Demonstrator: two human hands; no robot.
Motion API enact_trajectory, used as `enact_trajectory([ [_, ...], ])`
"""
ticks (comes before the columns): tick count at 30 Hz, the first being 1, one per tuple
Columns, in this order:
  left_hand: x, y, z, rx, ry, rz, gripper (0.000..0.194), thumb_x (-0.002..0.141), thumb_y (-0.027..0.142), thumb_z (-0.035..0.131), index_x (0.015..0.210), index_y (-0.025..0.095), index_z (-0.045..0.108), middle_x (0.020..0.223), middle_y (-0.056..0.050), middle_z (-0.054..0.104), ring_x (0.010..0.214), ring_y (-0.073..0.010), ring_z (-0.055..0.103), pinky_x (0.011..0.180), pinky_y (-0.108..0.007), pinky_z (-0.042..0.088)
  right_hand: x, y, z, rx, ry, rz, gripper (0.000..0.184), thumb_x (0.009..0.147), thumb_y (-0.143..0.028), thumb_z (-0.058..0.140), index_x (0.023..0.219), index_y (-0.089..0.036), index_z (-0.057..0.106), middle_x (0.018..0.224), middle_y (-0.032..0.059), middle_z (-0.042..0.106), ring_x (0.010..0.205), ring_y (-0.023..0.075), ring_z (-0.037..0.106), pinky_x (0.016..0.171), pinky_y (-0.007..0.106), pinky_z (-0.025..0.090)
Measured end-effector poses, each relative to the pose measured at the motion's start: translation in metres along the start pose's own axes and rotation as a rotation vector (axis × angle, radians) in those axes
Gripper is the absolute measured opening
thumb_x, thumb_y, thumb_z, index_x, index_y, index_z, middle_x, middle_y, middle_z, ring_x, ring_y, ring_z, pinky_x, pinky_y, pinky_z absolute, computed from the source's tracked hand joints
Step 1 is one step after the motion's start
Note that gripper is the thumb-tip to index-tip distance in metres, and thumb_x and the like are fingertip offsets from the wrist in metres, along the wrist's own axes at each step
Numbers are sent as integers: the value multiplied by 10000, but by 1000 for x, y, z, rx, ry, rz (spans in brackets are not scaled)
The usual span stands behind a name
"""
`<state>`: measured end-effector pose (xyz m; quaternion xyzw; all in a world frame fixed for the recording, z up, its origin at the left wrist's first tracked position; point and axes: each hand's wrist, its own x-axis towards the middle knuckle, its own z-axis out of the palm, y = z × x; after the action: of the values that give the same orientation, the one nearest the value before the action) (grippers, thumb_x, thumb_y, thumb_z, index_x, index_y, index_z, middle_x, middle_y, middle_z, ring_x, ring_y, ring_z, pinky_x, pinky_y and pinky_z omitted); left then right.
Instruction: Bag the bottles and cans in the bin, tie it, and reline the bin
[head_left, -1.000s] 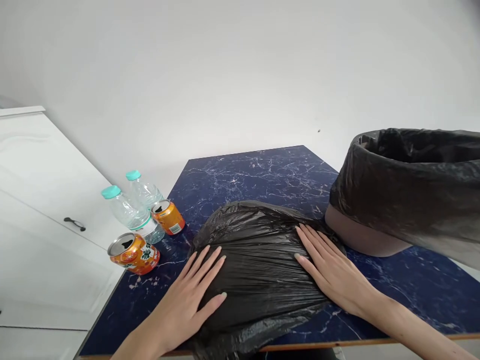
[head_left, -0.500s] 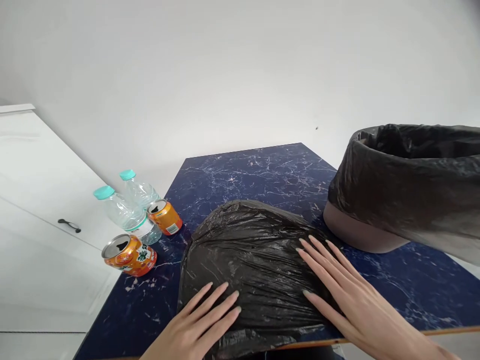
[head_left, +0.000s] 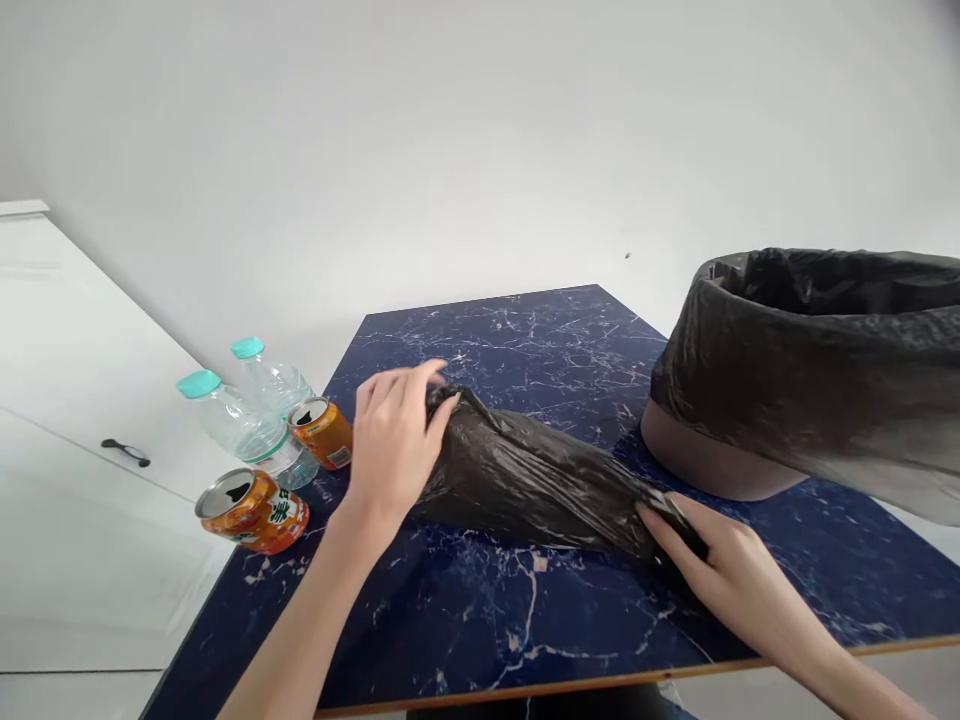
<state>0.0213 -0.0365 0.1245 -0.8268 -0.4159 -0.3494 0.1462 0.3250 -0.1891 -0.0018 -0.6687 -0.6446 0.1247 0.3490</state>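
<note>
A crumpled black plastic bag (head_left: pixel 532 475) lies stretched across the middle of the dark blue marble table (head_left: pixel 525 340). My left hand (head_left: pixel 394 445) is closed on the bag's left end, lifting it slightly off the table. My right hand (head_left: pixel 709 560) pinches the bag's right end down near the table's front edge. Between my hands the bag is gathered into a narrow, wrinkled band.
A bin (head_left: pixel 705 460) lined with a black bag (head_left: pixel 817 360) stands at the right. Two orange cans, one (head_left: pixel 253 508) near the front and one (head_left: pixel 321 432) behind it, and two clear bottles, one (head_left: pixel 232 425) beside the other (head_left: pixel 271 378), with teal caps sit at the table's left edge. A white cabinet (head_left: pixel 82 400) is on the left.
Both hands were flat on the spread bag. Now the left hand has moved up and gripped the far left end, the right has gripped the right end, and the bag is bunched narrow.
</note>
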Motion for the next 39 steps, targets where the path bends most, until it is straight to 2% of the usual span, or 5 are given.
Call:
enact_trajectory([
  [4,-3,40,28,-107,23,143,330,1106,275,521,1420,220,607,1448,-100,694,1458,-290,574,1261,-576,439,20,6,11,41,51,141,409,1044,-636,491,1088,-261,648,856,68,794,744,296,777,583,354,581],
  [9,-41,65,62,-214,-435,407,520,1159,424,395,1600,170,500,1748,-94,413,1673,-313,264,1379,-564,279,18,-5,13,-202,220,-39,465,1064,-487,471,1437,-219,546,1336,165,753,1153,365,767,896,490,637],
  [15,-39,42,104,-262,-668,364,644,1164,530,273,1730,223,299,1822,-28,191,1702,-298,60,1405,-562,163,18,-31,23,-472,159,-417,585,1106,-375,481,1658,-191,411,1692,124,493,1587,350,431,1296,577,385],
  [31,-27,-82,130,-130,-727,101,652,1148,593,210,1715,305,358,1806,-25,265,1694,-312,180,1375,-591,141,23,10,48,-520,-123,-232,699,1138,-582,293,1745,-238,248,1799,27,226,1666,302,259,1345,586,313],
  [39,-45,-83,119,-40,-658,90,617,1154,515,291,1694,241,405,1788,-71,315,1681,-344,211,1368,-616,161,38,15,43,-498,-175,-264,689,1138,-583,315,1732,-235,299,1797,43,243,1671,311,230,1352,596,287],
])
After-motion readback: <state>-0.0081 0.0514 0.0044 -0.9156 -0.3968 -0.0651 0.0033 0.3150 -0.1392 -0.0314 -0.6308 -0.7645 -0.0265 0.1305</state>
